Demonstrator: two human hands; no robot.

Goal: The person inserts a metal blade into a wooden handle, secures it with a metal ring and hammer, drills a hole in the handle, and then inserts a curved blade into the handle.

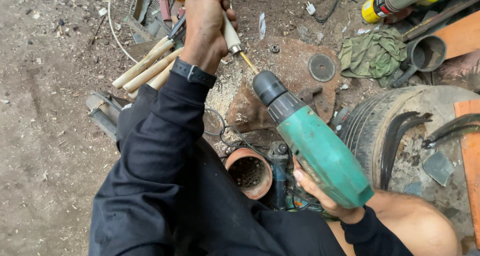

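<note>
My left hand (207, 23) is wrapped around a pale wooden handle (231, 34), holding it slanted with its metal-collared end pointing toward me. My right hand (320, 193) grips a green electric drill (320, 148) from below. The drill's black chuck (272, 89) carries a brass-coloured bit (248, 62) that goes into the end of the handle. Sawdust (222, 91) lies on the ground under the handle. A black watch band sits on my left wrist, and both sleeves are black.
Several more pale wooden handles (145, 68) lie at the left. A rusty metal plate (290, 66) with a round disc (321, 67) lies ahead. An old tyre (380, 121) with curved blades (400, 136), a green rag (372, 53) and a clay pot (248, 172) surround me.
</note>
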